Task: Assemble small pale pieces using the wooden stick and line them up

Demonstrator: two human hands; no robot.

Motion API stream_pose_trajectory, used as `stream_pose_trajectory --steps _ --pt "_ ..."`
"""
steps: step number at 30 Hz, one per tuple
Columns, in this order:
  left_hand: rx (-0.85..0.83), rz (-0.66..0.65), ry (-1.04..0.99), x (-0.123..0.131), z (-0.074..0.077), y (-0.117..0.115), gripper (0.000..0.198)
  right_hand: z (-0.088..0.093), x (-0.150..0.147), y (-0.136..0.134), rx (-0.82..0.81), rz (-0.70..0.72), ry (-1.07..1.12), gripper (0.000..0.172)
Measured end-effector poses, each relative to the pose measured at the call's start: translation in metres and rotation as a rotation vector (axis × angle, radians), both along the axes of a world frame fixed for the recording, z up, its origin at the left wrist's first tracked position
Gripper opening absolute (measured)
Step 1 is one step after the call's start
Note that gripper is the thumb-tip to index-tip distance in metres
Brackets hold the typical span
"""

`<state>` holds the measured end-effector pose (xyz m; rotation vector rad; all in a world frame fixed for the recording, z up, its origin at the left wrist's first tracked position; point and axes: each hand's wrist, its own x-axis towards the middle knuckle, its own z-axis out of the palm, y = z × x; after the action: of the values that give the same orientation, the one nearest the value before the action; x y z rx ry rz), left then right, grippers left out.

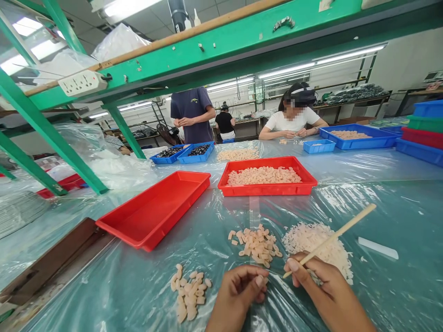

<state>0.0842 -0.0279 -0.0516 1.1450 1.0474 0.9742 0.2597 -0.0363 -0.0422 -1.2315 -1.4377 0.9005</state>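
Observation:
My right hand (321, 286) grips a thin pale wooden stick (342, 229) like a pencil, its lower tip pointing toward my left hand. My left hand (240, 295) is closed in a pinch; what its fingertips hold is mostly hidden. Just beyond it lies a heap of small peach-coloured pieces (259, 245). To the left sits a smaller pile of similar pieces (189, 293). Behind my right hand spreads a mound of small whitish bits (320, 244), partly covered by the hand and stick.
A red tray (148, 212) stands at left; another red tray (268, 190) holds many peach pieces. A flat white strip (378, 247) lies right. Blue trays (360, 138) and two people (290, 121) (192, 113) are across the plastic-covered table. A green shelf frame (194, 55) crosses above.

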Motion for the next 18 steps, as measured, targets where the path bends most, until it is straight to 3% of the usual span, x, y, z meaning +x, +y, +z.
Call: stream_pose_trajectory --steps 5,8,14,18 --pt "-0.094 0.075 -0.094 -0.003 0.009 0.004 0.039 0.001 0.002 0.001 0.007 -0.015 0.005 0.039" --pt "-0.019 0.119 -0.026 -0.005 0.015 0.010 0.041 0.004 0.002 0.000 -0.005 -0.029 0.005 0.040" --pt "0.254 0.139 0.316 -0.015 0.025 0.028 0.037 0.003 0.002 -0.001 0.025 -0.018 -0.055 0.039" --pt "0.421 0.102 0.737 -0.035 0.037 0.032 0.034 0.001 0.003 0.001 0.052 -0.026 -0.084 0.038"
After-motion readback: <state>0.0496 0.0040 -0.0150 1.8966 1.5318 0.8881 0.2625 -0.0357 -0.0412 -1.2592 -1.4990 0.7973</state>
